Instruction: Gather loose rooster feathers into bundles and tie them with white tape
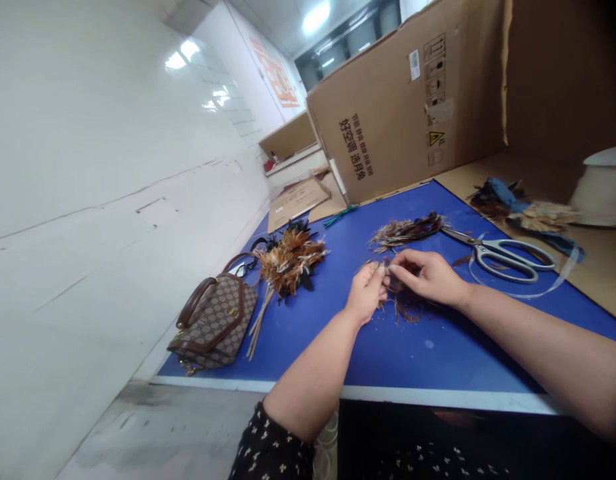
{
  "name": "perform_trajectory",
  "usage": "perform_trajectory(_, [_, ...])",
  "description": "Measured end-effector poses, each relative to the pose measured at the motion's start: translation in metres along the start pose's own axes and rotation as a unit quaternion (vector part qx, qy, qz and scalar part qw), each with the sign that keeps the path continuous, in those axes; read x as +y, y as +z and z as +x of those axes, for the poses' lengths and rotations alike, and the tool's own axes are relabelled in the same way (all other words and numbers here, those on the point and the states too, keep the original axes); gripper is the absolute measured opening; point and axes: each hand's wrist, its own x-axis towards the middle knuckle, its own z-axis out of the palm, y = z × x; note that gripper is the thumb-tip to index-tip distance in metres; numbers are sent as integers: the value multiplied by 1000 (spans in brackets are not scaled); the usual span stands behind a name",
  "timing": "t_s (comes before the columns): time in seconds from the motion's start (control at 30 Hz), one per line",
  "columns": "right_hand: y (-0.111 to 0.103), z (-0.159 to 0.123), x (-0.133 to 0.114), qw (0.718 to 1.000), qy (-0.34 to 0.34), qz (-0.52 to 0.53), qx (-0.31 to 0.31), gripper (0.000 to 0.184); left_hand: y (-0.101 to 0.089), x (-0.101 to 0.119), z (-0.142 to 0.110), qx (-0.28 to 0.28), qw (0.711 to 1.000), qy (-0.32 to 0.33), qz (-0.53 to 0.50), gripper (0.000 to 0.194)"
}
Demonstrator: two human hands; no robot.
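Over the blue tabletop, my left hand and my right hand meet fingertip to fingertip. Both are closed in a pinch on small brown feathers, whose ends stick out below the fingers. Exactly how each finger grips them is partly hidden. Just beyond my hands lies a pile of dark and pale feathers. A large pair of scissors with grey handles rests to the right, its blades pointing at that pile.
Left on the table are a bunch of orange-brown and black feathers with pale stems and a patterned handbag against the wall. A big cardboard box stands behind. At right are more feathers with blue cloth and a clear strip.
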Motion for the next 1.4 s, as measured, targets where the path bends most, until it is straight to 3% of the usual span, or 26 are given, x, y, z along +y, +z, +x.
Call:
perform_trajectory(0.23, [1, 3, 4, 999, -15, -31, 1, 26, -1, -3, -1, -36, 999, -14, 14, 52])
perform_trajectory(0.4, [-8, 7, 4, 987, -6, -105, 125, 23, -3, -2, 0, -22, 999, -24, 4, 53])
perform_trajectory(0.47, [-11, 7, 3, 980, 17, -112, 162, 31, -2, -1, 0, -24, 999, -28, -1, 53])
perform_trajectory(0.57, [-10, 5, 1, 987, 23, -88, 131, 46, 0, 0, -1, -41, 998, -36, -7, 54])
perform_trajectory(0.7, [-3, 4, -3, 999, -27, -12, 39, 31, 1, 0, -2, -74, 996, -55, -15, 55])
perform_trajectory(0.83, [1, 5, -2, 1000, -25, 6, 11, 35, -1, 0, -3, -102, 992, -71, -12, 53])
perform_trajectory(1.0, [2, 5, 0, 999, -14, -16, 36, 42, -2, 4, -5, -120, 990, -73, 2, 48])
perform_trajectory(1.2, [-9, 9, 5, 983, 20, -90, 159, 42, -1, 6, -6, -103, 992, -70, 8, 50])
perform_trajectory(1.3, [-15, 10, 6, 971, 52, -113, 205, 54, 0, 6, -6, -99, 992, -73, 3, 52])
perform_trajectory(1.4, [-16, 8, 4, 984, 64, -70, 154, 58, 0, 4, -5, -94, 993, -76, 3, 53])
